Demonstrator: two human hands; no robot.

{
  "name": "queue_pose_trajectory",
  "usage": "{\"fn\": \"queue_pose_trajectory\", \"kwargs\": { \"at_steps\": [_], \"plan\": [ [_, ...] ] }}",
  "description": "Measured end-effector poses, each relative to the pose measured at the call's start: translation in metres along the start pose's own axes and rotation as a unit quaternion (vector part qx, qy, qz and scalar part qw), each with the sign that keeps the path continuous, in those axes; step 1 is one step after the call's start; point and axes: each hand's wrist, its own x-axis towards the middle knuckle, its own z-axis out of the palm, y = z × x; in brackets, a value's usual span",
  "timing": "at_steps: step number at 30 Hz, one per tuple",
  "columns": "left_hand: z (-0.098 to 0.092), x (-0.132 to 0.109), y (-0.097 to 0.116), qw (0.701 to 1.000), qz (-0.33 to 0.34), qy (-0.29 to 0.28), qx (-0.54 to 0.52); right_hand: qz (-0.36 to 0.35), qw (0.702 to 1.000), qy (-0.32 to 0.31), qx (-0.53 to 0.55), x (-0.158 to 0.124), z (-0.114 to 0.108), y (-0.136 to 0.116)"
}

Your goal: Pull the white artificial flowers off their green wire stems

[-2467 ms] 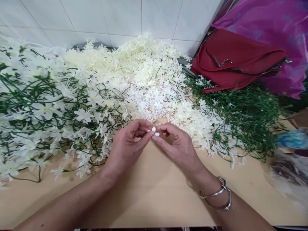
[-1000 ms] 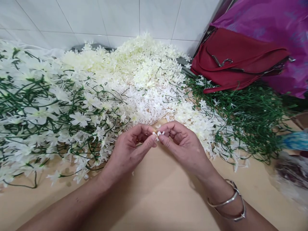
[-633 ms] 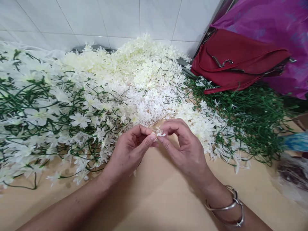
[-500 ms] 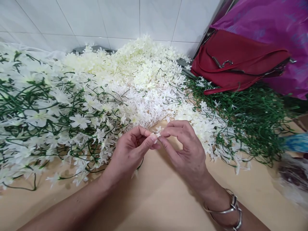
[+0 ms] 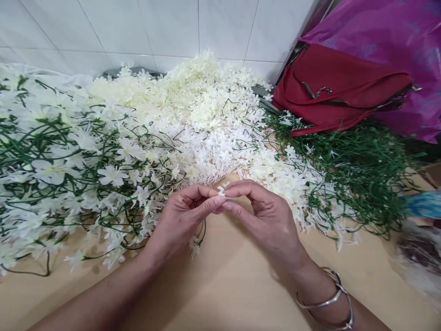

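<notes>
A small white artificial flower [image 5: 222, 191] is pinched between the fingertips of my left hand [image 5: 193, 209] and my right hand [image 5: 260, 209], which meet above the table. Both hands are closed on it, thumbs against forefingers. From beneath my left hand hangs a thin green stem with a white flower [image 5: 195, 244] at its end. Most of the pinched flower is hidden by my fingers. Left of my hands spreads a thick pile of white flowers on green stems [image 5: 113, 175]. Beyond them lies a heap of loose cream-white flower heads [image 5: 206, 99].
Bare green stems [image 5: 365, 165] are heaped at the right, beneath a red handbag [image 5: 341, 87]. A purple plastic bag [image 5: 389, 32] stands behind the handbag. Clear plastic packaging [image 5: 420, 257] lies at the right edge of the wooden table [image 5: 234, 294]. White wall tiles [image 5: 172, 27] rise at the back.
My right fingers have come down and closer to the left ones at the flower. The hanging stem and its flower show more below my left hand.
</notes>
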Motion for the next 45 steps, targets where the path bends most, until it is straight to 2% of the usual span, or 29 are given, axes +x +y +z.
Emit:
{"fn": "queue_pose_trajectory", "kwargs": {
  "at_steps": [8,14,19,21,23,26,29,32,39,41,45],
  "plan": [
    [0.001,0.000,0.001,0.999,0.019,0.002,0.026,0.046,0.999,-0.010,0.017,-0.001,-0.001,0.007],
    [0.002,0.000,0.002,1.000,0.016,0.012,0.023,0.035,0.999,-0.020,0.026,-0.001,0.003,0.010],
    [0.002,0.000,0.003,0.999,0.021,0.005,0.028,0.135,0.974,-0.029,0.177,0.003,0.002,0.010],
    [0.000,0.000,0.004,0.999,0.029,0.020,0.025,0.154,0.972,0.020,0.174,0.006,-0.004,0.011],
    [-0.002,0.000,0.004,0.997,0.042,0.058,0.023,0.135,0.980,0.095,0.110,0.010,-0.012,0.013],
    [-0.004,-0.001,0.005,0.993,0.041,0.111,0.008,0.041,0.980,0.179,-0.080,0.015,-0.026,0.017],
    [-0.003,-0.001,0.006,0.989,0.038,0.141,-0.011,-0.063,0.935,0.199,-0.288,0.018,-0.035,0.023],
    [-0.003,0.001,0.006,0.987,0.046,0.154,-0.009,-0.116,0.900,0.161,-0.388,0.017,-0.032,0.029],
    [-0.010,0.003,0.000,0.992,0.045,0.115,-0.014,-0.157,0.924,-0.052,-0.344,0.009,-0.012,0.026],
    [-0.011,0.002,-0.001,0.992,0.059,0.110,-0.023,-0.150,0.922,-0.086,-0.347,0.008,-0.011,0.025],
    [-0.011,0.001,0.003,0.989,0.086,0.118,-0.024,-0.102,0.917,-0.113,-0.368,0.008,-0.012,0.029]
  ]
}}
